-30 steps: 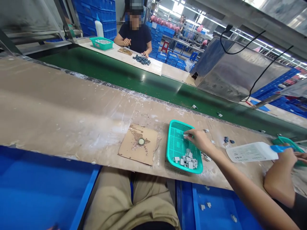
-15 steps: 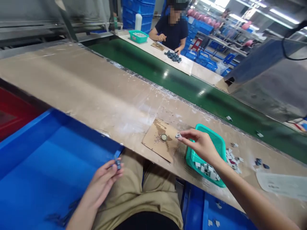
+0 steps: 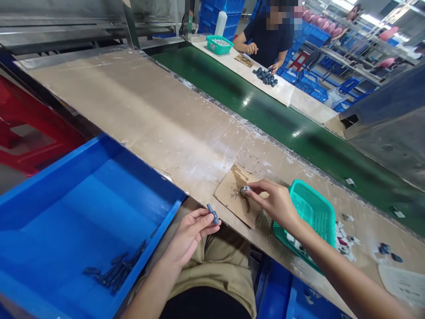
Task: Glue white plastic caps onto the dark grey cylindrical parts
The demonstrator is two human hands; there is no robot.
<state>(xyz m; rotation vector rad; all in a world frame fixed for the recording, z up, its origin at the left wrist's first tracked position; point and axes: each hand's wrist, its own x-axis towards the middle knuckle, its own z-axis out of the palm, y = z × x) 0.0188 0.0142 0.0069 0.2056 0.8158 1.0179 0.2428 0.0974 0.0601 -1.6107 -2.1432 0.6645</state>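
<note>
My left hand [image 3: 194,232] pinches a small dark blue plastic part [image 3: 213,214] with a thin stem, just off the table's near edge. My right hand [image 3: 275,201] grips a small pale grey clip-like piece [image 3: 246,189] between thumb and fingertips. That piece is at a small round cap [image 3: 242,192] lying on a stained cardboard sheet [image 3: 229,188]; whether it touches the cap's contents I cannot tell. Under my right forearm stands a green plastic basket [image 3: 312,190] with more pale pieces in it, partly hidden by the arm.
A blue bin [image 3: 83,190] at the left holds several dark parts [image 3: 116,270]. Loose pale pieces [image 3: 343,239] lie right of the basket. Beyond the brown table [image 3: 159,115] runs a green conveyor belt [image 3: 226,93]. Across it sits a co-worker [image 3: 268,37] beside a dark heap of parts [image 3: 265,76].
My right hand has brought the pale piece left to the round cap. My left hand has moved up and right with the blue part, toward the table edge. The camera view has shifted.
</note>
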